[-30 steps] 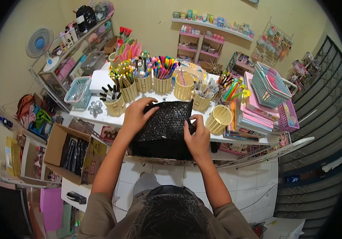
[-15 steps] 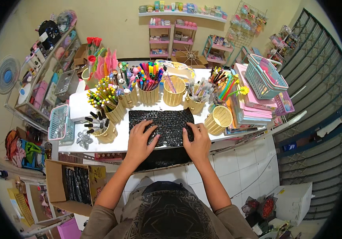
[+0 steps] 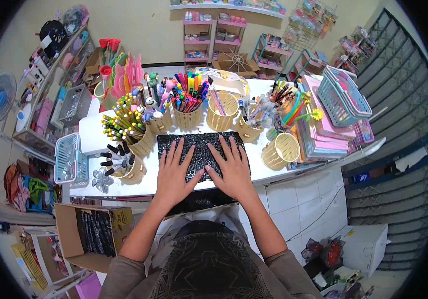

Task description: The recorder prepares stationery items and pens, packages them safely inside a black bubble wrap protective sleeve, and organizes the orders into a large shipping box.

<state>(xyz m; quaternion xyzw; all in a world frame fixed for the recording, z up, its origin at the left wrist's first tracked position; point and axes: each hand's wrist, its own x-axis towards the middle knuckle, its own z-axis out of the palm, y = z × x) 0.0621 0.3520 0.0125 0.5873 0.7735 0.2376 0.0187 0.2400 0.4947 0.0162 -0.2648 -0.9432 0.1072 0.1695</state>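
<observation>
A sheet of black bubble wrap [image 3: 200,149] lies flat at the front of the white table [image 3: 174,188]. My left hand [image 3: 175,172] rests palm down on its left part, fingers stretched out and spread. On the right part, my right hand [image 3: 230,169] lies just as flat, fingers apart. The two thumbs point toward each other over the sheet's near half. Neither hand grips anything. More black wrap [image 3: 201,200] shows below the table's front edge.
Behind the sheet stand several woven cups, among them a pen cup [image 3: 187,118]. An empty-looking cup [image 3: 280,151] is at right, beside stacked books [image 3: 323,137] with a blue basket [image 3: 341,99]. At left are a marker cup [image 3: 130,169], a small basket [image 3: 71,162] and, lower, a cardboard box [image 3: 69,226].
Both hands have moved inward and farther onto the sheet from its side edges. Their fingers now lie straighter and more spread. The view has shifted slightly.
</observation>
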